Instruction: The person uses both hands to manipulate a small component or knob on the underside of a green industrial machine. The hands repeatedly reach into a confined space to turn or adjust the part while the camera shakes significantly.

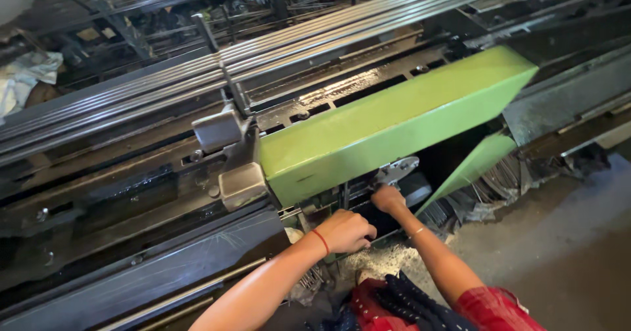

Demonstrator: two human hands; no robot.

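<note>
My left hand (347, 231), with a red thread at the wrist, is closed in a fist just under the front edge of a long green metal cover (388, 124) on a large machine. What it grips is hidden by the fingers. My right hand (388, 198), wearing a thin bangle, reaches up into the dark opening beneath the green cover, touching a grey metal part (398, 170). Its fingers are hidden inside, so its hold is unclear.
A bundle of long steel rods (197, 74) runs diagonally across the machine top. Grey clamp blocks (242, 185) sit left of the green cover. Metal shavings (388, 260) lie below my hands. Concrete floor (565, 239) is at the right. A red and dark cloth (394, 301) is at the bottom.
</note>
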